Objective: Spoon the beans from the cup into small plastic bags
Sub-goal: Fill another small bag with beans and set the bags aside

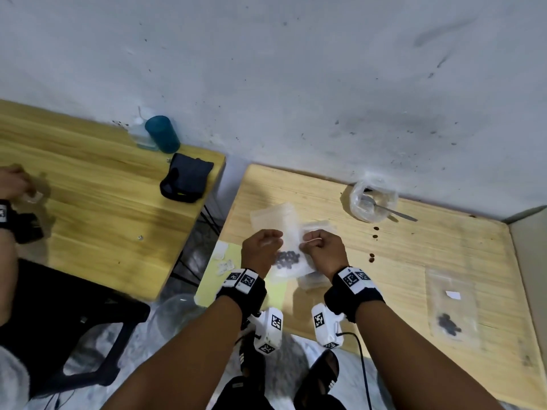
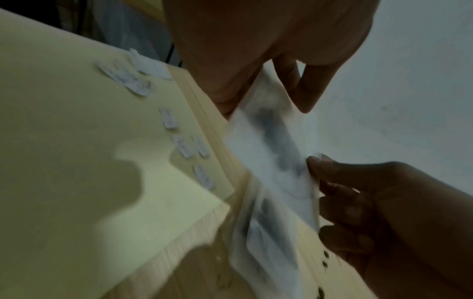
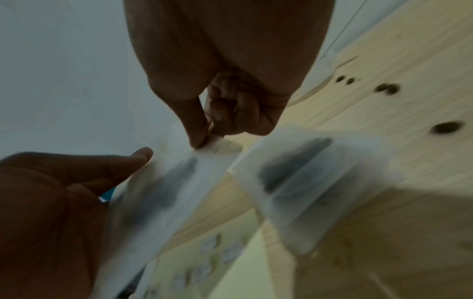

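A small clear plastic bag [image 1: 288, 258] with dark beans in it hangs between my two hands above the table. My left hand [image 1: 276, 238] pinches its upper left edge and my right hand [image 1: 309, 238] pinches its upper right edge. The left wrist view shows the bag [image 2: 276, 151] blurred between both hands. In the right wrist view my thumb and finger pinch the bag [image 3: 166, 192] at its corner. The clear cup [image 1: 373, 199] stands at the back of the table, and the spoon [image 1: 395, 213] rests in it.
Another bean bag [image 3: 307, 176] lies under the held one. One more bean bag [image 1: 453, 309] lies at the right. Empty bags [image 1: 272, 216] and stray beans [image 1: 375, 232] are nearby. A yellow sheet [image 1: 213, 279] with paper labels lies left. The neighbouring table holds a teal cup [image 1: 162, 134] and a black pouch [image 1: 186, 179].
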Demonstrator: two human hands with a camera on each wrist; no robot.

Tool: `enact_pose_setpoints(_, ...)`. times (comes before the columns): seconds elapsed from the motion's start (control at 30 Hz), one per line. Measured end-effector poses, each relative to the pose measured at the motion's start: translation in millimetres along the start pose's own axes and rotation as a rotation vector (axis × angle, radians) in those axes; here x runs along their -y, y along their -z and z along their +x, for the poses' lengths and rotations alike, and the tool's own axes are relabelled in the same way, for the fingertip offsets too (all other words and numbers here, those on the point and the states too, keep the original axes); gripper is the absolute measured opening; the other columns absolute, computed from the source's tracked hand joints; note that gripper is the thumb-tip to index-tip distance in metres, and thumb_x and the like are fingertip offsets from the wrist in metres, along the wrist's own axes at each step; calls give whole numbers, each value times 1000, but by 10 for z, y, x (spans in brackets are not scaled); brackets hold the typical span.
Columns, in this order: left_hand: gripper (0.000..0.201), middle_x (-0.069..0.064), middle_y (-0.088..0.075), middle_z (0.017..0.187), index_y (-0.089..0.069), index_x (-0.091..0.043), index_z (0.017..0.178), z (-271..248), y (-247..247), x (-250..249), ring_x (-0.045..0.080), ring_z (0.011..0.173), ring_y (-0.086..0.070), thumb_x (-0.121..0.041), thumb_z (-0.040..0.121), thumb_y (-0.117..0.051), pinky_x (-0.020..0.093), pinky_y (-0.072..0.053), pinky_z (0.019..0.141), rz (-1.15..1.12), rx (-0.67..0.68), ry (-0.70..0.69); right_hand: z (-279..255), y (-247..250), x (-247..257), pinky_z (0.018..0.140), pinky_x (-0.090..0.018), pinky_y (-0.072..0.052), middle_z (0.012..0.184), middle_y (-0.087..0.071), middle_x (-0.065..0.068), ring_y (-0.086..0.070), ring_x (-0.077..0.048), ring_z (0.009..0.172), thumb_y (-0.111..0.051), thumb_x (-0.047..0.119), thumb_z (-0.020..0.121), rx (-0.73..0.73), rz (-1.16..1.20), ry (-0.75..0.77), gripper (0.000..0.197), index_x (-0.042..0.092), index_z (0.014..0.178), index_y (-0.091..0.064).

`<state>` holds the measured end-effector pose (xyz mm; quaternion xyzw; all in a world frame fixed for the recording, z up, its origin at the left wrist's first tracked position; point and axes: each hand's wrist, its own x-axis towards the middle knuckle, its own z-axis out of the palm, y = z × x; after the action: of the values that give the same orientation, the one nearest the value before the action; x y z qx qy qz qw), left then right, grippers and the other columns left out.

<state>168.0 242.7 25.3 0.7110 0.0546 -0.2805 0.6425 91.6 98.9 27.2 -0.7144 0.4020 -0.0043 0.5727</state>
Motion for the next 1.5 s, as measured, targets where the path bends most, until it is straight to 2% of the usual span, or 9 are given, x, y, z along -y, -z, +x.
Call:
enact_pose_setpoints(0.17,22,13,-57,78,-60,-1,79,189,582,-116,25,65,-55,15,86,-48,31,-52,59,-265,-76,83,11,-417,66,74,-30,-55,103,-70,3,-65,-14,81,-66,12,83,100,-47,-12,16,27,87,-69)
enact_pose_setpoints(0.27,23,11,-56,79,-59,-2,77,267,993,-48,24,68,-54,18,85,-49,27,-52,53,-272,-164,63,-45,-625,-13,64,-20,-48,104,-66,1,-62,-14,79,-59,12,90,154,-231,-56,17,16,103,-69)
enact_pose_setpoints(0.37,27,10,-58,78,-60,-3,74,301,1300,80,22,65,-54,21,83,-52,21,-52,47,-230,-237,85,-89,-830,-167,83,-26,-49,120,-67,-10,-64,-29,107,-57,13,89,117,-461,-70,27,11,113,-68)
enact_pose_setpoints(0.6,28,8,-62,80,-64,-10,72,332,1475,323,23,69,-56,15,83,-55,30,-51,60,-85,-234,134,-137,-1085,-214,77,-23,-44,107,-70,-3,-64,-26,101,-65,31,81,9,-546,-62,32,23,112,-66)
enact_pose_setpoints(0.83,31,2,-62,81,-64,-14,76,274,1398,412,23,75,-55,14,83,-53,27,-48,59,18,-130,130,5,-1151,-162,71,-25,-45,85,-64,3,-60,-23,83,-68,27,76,-34,-435,-167,6,26,80,-64)
enact_pose_setpoints(1.0,24,-2,-61,81,-63,-4,85,235,1358,383,14,67,-53,17,81,-52,14,-46,50,71,-79,73,32,-1124,-130,61,-13,-40,71,-63,7,-58,-16,72,-71,13,74,-48,-224,-123,19,20,62,-58)
enact_pose_setpoints(1.07,25,-1,-62,81,-64,-7,83,246,1330,374,14,66,-53,16,80,-53,15,-46,51,86,-70,70,5,-1081,-109,59,-8,-37,67,-59,7,-54,-13,67,-69,6,77,-59,-172,-94,21,15,63,-55)
enact_pose_setpoints(1.27,33,3,-63,88,-62,-14,79,276,1206,325,11,76,-58,19,80,-53,18,-50,56,73,-40,48,-25,-929,-40,79,-29,-56,79,-73,0,-66,-15,74,-79,5,74,-41,-20,-67,22,22,88,-74)
enact_pose_setpoints(1.5,27,-5,-66,85,-64,-23,75,368,835,-6,15,79,-59,3,84,-63,26,-47,70,141,-10,-58,-70,-647,419,59,-18,-46,69,-68,4,-61,-10,65,-81,7,73,-42,156,1,9,12,76,-74)
